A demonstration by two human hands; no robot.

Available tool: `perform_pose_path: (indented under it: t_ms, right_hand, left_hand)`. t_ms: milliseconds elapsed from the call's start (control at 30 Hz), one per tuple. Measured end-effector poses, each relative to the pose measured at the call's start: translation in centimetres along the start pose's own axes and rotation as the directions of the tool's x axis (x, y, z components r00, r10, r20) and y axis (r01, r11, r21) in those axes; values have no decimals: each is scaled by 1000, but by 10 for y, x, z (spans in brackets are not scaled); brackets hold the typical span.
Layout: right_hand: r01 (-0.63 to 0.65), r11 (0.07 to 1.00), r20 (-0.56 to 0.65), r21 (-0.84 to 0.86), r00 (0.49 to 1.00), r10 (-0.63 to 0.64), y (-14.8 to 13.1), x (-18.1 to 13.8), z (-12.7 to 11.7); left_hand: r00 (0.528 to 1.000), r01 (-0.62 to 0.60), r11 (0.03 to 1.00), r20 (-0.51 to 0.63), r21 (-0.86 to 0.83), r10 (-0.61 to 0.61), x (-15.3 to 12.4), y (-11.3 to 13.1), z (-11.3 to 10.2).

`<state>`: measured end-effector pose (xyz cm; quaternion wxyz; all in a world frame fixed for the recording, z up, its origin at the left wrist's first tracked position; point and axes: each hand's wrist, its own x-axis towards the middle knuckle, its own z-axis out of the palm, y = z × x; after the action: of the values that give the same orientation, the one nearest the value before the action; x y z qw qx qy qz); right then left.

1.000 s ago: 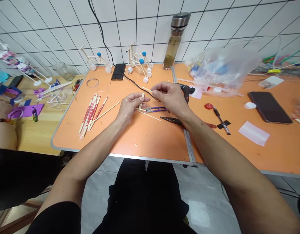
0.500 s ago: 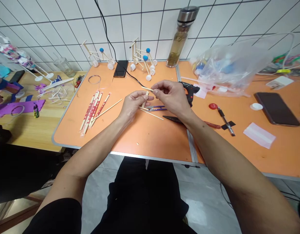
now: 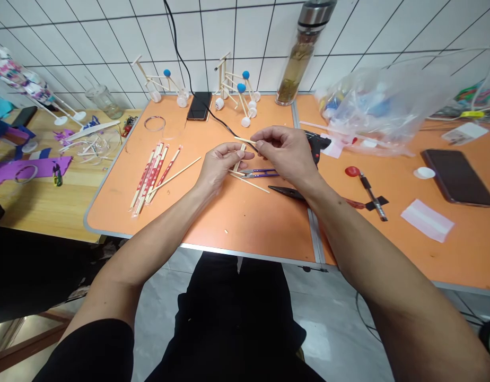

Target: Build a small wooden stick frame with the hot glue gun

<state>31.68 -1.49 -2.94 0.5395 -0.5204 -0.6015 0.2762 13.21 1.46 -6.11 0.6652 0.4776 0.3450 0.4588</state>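
Fingers of your right hand (image 3: 288, 156) are pinching a thin, pale wooden stick (image 3: 243, 140), its free end aimed at the counter's (image 3: 205, 225) left edge, roughly crosswise behind the short, pale wooden stub (image 3: 240, 157) your left hand (image 3: 218, 165) pinches.

Matt wooden sticks (image 3: 245, 140), glossy plastic bag (image 3: 388, 106)

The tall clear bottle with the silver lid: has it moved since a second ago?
No. The bottle stands where it did, just left of the grey seam in the orange table; only the view shifted.
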Motion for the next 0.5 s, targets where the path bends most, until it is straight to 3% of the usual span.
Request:
perform_pose_path:
  t_ms: [500]
  right_hand:
    - [-294,926,93,235,956,280,-1,2,-7]
  left_hand:
    - [1000,-11,1000,20,-6,11,-1,-1,0]
